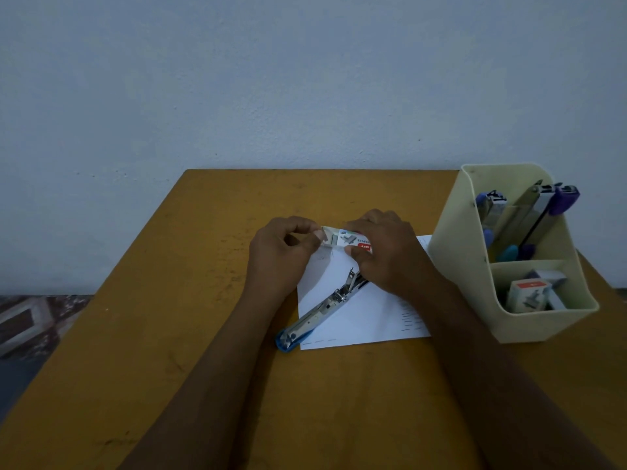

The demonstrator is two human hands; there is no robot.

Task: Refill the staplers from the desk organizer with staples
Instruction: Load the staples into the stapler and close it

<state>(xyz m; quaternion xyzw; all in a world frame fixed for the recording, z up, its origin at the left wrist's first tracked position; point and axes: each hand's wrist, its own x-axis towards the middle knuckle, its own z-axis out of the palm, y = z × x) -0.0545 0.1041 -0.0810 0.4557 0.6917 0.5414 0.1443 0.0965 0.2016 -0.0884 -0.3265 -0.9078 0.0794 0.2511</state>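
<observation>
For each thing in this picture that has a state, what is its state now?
staple box: held above the paper by both hands, left flap looks open.
left hand: pinches the box's left end.
right hand: grips the box.
blue stapler: lies open, partly on the paper.
desk organizer: upright; staplers in rear compartment, spare boxes in front.

Both forearms reach to mid-frame, where the left hand [285, 247] and right hand [383, 256], fingers curled, grip a staple box [346, 239] between them.
</observation>
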